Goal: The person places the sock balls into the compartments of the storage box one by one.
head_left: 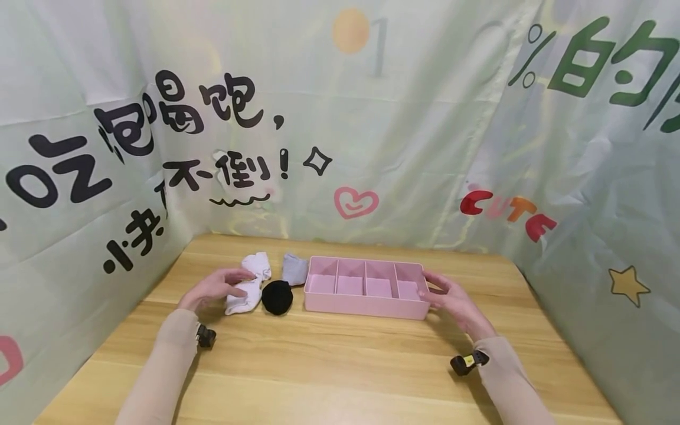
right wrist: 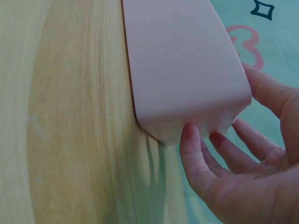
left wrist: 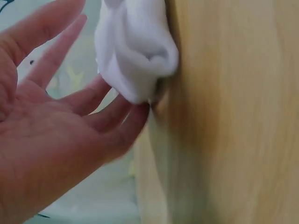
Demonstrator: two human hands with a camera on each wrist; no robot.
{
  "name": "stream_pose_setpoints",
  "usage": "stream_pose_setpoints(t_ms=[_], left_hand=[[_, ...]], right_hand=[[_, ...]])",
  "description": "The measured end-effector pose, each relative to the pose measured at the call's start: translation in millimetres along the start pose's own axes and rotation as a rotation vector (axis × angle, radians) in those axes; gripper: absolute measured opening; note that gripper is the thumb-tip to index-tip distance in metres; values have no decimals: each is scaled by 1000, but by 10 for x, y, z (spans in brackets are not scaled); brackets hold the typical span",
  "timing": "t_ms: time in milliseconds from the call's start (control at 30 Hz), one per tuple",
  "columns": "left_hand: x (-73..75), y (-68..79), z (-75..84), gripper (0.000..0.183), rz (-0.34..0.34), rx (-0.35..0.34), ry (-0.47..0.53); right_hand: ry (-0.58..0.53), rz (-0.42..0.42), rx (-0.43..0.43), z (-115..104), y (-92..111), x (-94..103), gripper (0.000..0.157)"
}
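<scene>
A white sock bundle (head_left: 244, 298) lies at the left of the table, with more white fabric (head_left: 257, 265) behind it. My left hand (head_left: 215, 288) is beside the bundle, its fingers loosely spread. In the left wrist view, fingertips reach the edge of the white sock bundle (left wrist: 138, 51). A round black sock bundle (head_left: 277, 297) and a folded grey sock (head_left: 294, 270) sit between that hand and a pink divided box (head_left: 366, 306). At the box's right end, my right hand (head_left: 451, 300) touches the wall with relaxed fingertips, as the right wrist view shows too.
The box has several compartments in a row, with bare floors showing. The wooden table (head_left: 319, 366) extends toward me in front of it. Printed fabric curtains (head_left: 404, 141) hang behind the table and along both sides.
</scene>
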State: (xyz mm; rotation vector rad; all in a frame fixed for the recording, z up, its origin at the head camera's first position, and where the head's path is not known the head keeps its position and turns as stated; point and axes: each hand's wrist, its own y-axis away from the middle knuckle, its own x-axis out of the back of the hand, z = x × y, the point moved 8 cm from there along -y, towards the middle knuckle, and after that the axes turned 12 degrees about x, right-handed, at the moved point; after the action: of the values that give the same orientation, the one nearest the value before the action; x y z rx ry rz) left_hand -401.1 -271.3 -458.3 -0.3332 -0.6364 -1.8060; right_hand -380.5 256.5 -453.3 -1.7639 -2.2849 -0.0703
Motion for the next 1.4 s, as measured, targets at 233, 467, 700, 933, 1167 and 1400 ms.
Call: stream_pose_setpoints(t_ms=[233, 467, 700, 933, 1167, 1400], left_hand=[[-32, 27, -142, 57, -95, 45, 57], [-22, 17, -117, 55, -77, 8, 9], [-29, -44, -114, 47, -36, 29, -30], [28, -12, -105, 42, 18, 60, -12], [87, -1, -75, 44, 39, 57, 45], [143, 3, -8, 47, 48, 14, 60]], right_hand=[[-37, -21, -16, 59, 4, -54, 73], [-32, -43, 11, 33, 3, -57, 75], [-45, -53, 2, 45, 40, -38, 76], [-57, -47, -9, 93, 30, -28, 76], [-58, -45, -9, 100, 26, -23, 77], [-74, -43, -6, 79, 34, -19, 76]])
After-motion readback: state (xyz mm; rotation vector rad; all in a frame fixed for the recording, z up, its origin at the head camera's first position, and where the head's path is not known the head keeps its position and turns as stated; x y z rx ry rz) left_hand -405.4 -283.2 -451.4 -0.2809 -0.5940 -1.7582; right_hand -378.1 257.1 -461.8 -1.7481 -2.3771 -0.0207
